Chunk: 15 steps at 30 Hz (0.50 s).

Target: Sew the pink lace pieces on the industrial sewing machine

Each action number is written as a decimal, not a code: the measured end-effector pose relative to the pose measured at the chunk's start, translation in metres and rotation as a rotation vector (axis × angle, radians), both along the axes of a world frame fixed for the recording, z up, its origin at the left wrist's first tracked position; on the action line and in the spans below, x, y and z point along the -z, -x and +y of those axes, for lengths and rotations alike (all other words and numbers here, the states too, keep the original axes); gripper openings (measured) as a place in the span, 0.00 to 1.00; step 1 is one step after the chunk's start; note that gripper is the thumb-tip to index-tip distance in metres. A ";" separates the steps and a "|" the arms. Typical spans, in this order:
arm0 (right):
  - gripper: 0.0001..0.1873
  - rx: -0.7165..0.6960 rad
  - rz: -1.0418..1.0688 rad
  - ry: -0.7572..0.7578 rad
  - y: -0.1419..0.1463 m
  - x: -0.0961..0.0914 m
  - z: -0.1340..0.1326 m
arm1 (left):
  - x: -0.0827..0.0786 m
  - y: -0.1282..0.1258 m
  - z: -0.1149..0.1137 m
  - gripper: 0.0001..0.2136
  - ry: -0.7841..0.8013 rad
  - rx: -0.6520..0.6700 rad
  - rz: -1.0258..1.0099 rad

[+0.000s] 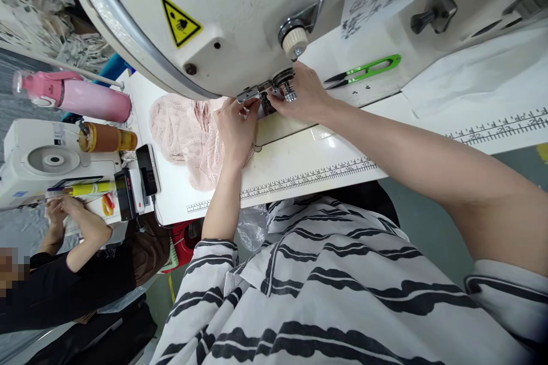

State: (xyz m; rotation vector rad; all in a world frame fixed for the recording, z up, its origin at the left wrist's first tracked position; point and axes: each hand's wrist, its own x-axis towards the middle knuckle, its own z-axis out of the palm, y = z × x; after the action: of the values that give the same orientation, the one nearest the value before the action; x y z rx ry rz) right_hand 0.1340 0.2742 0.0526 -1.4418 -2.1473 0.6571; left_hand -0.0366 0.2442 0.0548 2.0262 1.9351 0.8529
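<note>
Left hand [234,128] and right hand [305,94] flank the presser foot [267,105], pink lace [184,140] left of it, though their grip and stitching progress cannot be told.

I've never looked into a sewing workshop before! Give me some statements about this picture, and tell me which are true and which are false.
1. Both the left hand and the right hand are near the needle area of the sewing machine. True.
2. The green snips lie nearer the left hand. False: the snips lie nearer the right hand.
3. Pale pink fabric lies beside the left hand. True.
4. The warning sign is a red circle. False: the sign is a yellow triangle.
5. A pink bottle is off to the person's left. True.
</note>
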 end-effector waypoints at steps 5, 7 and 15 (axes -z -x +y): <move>0.14 0.004 -0.015 0.020 0.001 -0.001 -0.001 | 0.000 0.000 0.001 0.06 -0.005 0.005 0.009; 0.16 0.019 -0.029 0.030 0.002 -0.002 -0.001 | 0.000 0.000 0.001 0.06 -0.011 0.003 0.014; 0.12 0.029 -0.030 0.040 -0.003 0.000 0.004 | 0.001 0.001 0.001 0.05 -0.016 0.006 0.025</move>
State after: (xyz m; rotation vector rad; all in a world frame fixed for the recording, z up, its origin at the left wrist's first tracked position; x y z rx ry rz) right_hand 0.1367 0.2781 0.0526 -1.5100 -2.1430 0.6751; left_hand -0.0377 0.2455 0.0539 2.0603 1.9409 0.8483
